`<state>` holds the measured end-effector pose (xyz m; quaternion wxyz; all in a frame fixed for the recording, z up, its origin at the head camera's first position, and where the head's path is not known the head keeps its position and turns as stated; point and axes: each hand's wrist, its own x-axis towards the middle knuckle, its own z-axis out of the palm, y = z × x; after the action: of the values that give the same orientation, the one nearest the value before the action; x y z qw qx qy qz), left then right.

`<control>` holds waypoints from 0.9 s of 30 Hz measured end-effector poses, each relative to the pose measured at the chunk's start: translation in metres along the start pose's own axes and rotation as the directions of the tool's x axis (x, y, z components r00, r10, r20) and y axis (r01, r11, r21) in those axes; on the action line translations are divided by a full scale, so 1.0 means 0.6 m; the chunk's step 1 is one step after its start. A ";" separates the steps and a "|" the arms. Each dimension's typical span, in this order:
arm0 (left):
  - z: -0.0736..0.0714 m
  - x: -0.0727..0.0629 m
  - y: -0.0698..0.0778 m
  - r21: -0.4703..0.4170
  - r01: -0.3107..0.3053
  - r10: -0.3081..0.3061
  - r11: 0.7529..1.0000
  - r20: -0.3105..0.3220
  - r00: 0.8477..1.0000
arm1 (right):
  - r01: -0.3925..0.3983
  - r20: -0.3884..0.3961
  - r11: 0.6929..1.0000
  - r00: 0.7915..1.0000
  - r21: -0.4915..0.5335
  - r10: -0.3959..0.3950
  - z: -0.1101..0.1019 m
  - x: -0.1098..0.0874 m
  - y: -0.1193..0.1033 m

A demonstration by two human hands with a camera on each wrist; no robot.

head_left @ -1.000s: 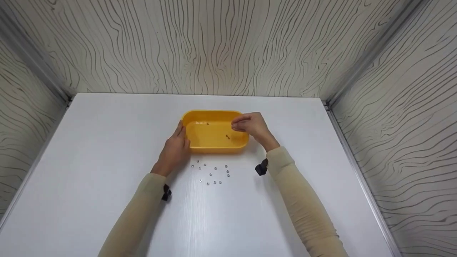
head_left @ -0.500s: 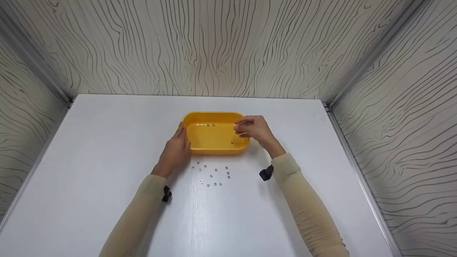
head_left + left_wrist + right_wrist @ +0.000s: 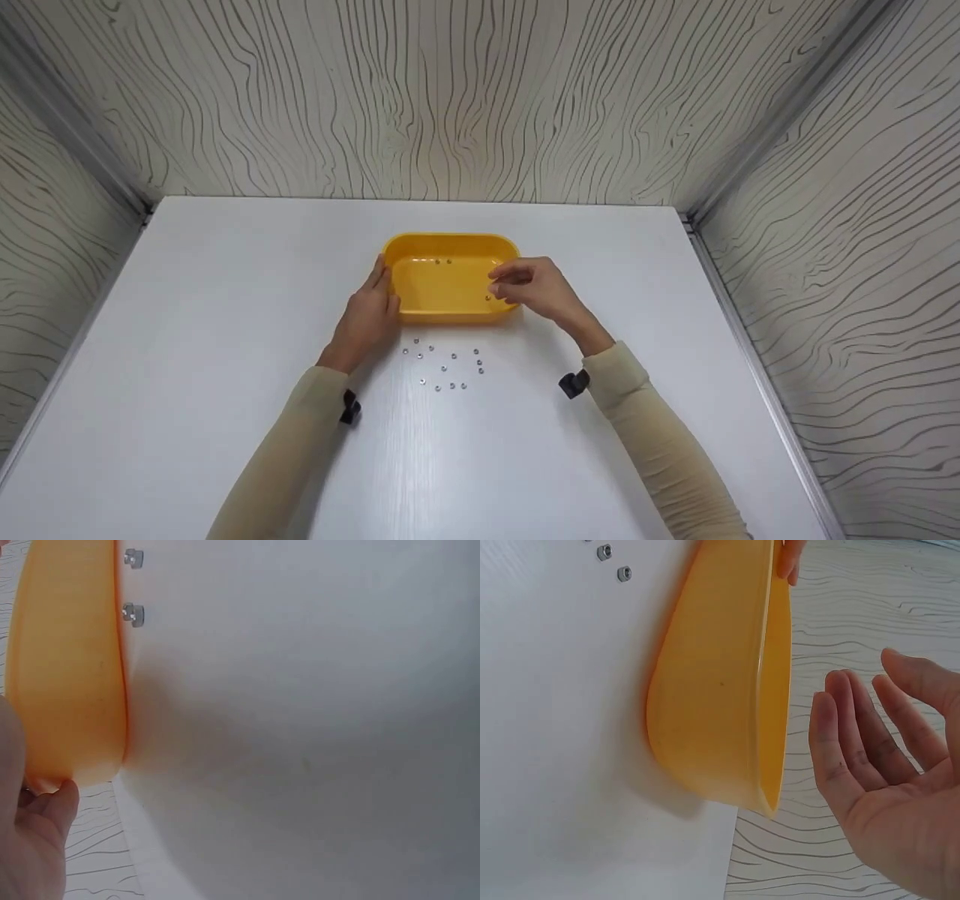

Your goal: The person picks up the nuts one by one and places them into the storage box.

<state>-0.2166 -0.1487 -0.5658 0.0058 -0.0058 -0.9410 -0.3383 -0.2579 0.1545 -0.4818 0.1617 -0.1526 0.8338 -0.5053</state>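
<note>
A yellow plastic bin (image 3: 450,316) stands on the white table. My left hand (image 3: 367,311) grips its left end; in the left wrist view the thumb (image 3: 60,806) presses the outer wall, and in the right wrist view fingertips (image 3: 789,562) reach over the rim. My right hand (image 3: 538,289) hovers over the bin's right end. Its fingers are loosely bent and apart from the thumb, with nothing held in the right wrist view. Inside the bin lie a few small metal nuts (image 3: 448,262), one near the right hand. Several more hex nuts (image 3: 443,368) lie scattered in front of the bin.
The white tabletop (image 3: 225,300) extends around the bin. A wood-patterned back wall (image 3: 450,105) rises behind it, with similar side panels (image 3: 885,262). Dark wrist cameras (image 3: 574,384) sit on both wrists.
My right hand has drawn slightly toward me, its thumb and fingers spreading. Nuts in the bin lie differently than a second ago: two at the far side, one at the right. The left hand stays put.
</note>
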 end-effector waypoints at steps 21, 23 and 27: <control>0.002 -0.002 -0.003 -0.023 0.034 -0.034 0.999 0.014 0.999 | 0.180 0.171 0.923 0.977 -0.341 -0.127 0.081 -0.063 0.013; 0.002 -0.002 -0.002 -0.016 0.026 -0.026 1.000 0.007 1.000 | 0.228 0.199 0.899 0.966 -0.374 -0.162 0.086 -0.061 0.018; 0.003 -0.001 0.000 0.004 0.009 -0.009 1.000 -0.011 1.000 | 0.304 0.241 0.835 0.947 -0.458 -0.213 0.097 -0.055 0.030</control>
<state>-0.2159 -0.1477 -0.5674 0.0093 0.0001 -0.9417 -0.3363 -0.2052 0.1302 -0.5192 0.1226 -0.3453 0.8876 -0.2792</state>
